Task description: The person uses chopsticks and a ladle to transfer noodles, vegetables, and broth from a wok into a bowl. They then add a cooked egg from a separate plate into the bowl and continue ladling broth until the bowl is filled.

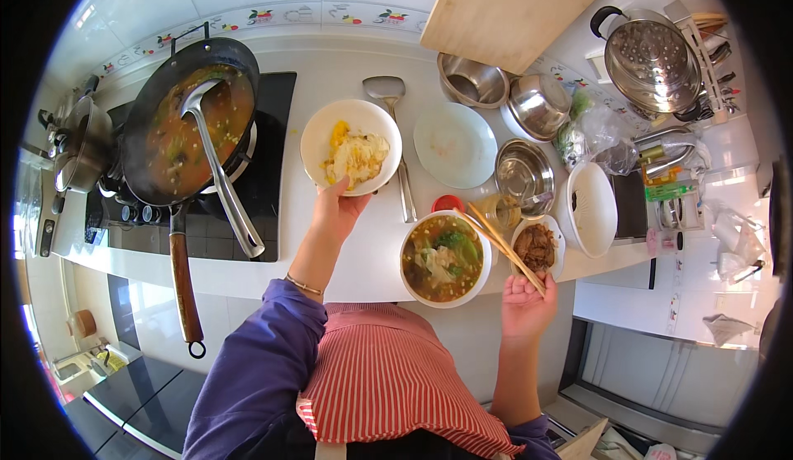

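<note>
My left hand [339, 215] grips the near rim of a white bowl [313, 144] that holds pale shredded food and yellow, egg-like pieces [339, 135]. In my right hand [526, 302] is a pair of wooden chopsticks [505, 246], their tips pointing up and left over the far right rim of a white bowl of soup [441, 259] with greens. Just beyond my right fingers sits a small white dish of brown sliced food [536, 246]. At the left, a black wok [133, 150] of steaming reddish soup rests on the hob, a metal ladle [217, 163] leaning in it.
A metal spatula [406, 193] lies behind the white bowl, beside a pale plate [455, 144]. Steel bowls [525, 178], a white colander [591, 209] and a glass jar [497, 212] stand to the right. The wok's wooden handle [184, 286] juts over the counter edge. A cutting board [508, 11] stands behind.
</note>
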Motion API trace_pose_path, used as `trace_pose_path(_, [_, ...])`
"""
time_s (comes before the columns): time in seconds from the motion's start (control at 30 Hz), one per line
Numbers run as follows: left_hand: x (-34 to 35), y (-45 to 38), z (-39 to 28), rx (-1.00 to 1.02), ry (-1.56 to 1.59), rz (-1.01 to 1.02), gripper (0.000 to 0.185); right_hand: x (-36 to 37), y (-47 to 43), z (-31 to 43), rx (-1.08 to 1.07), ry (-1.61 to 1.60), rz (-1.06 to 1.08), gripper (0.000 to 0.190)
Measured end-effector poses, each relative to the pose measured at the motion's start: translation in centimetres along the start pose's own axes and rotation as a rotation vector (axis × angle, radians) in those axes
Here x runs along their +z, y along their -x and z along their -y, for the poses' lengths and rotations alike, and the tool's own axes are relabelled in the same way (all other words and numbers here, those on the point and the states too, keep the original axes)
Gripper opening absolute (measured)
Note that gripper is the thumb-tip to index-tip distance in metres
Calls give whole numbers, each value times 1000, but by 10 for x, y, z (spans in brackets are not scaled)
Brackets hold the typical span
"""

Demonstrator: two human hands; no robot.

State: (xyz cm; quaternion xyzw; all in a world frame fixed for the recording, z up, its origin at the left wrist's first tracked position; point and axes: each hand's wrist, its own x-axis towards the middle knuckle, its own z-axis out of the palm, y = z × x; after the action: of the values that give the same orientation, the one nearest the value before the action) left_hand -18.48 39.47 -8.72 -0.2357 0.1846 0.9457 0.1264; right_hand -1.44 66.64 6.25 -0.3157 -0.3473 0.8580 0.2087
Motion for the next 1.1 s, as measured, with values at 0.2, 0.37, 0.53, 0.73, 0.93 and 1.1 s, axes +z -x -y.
trace_pose_path(0.2, [-20,58,-28,-114,-217,46,60,54,21,-14,-107,208,210,22])
trace_pose_path(0.37, [-11,132,-39,-188,-197,35,53,84,23,-13,-229,475,475,28])
trace_pose_path(0.53, [-29,188,-30,-189,-130,160,62,101,33,1,-358,779,763,28])
trace_pose_path(0.73, [-40,222,-19,-162,-215,173,67,99,39,22,-201,824,881,28])
trace_pose_path(0.93, [-30,232,-23,-108,-419,237,70,110,35,35,-80,905,1002,25])
trace_pose_path(1.1, [-18,232,-25,-107,-598,307,85,137,15,37,-67,985,1111,25])
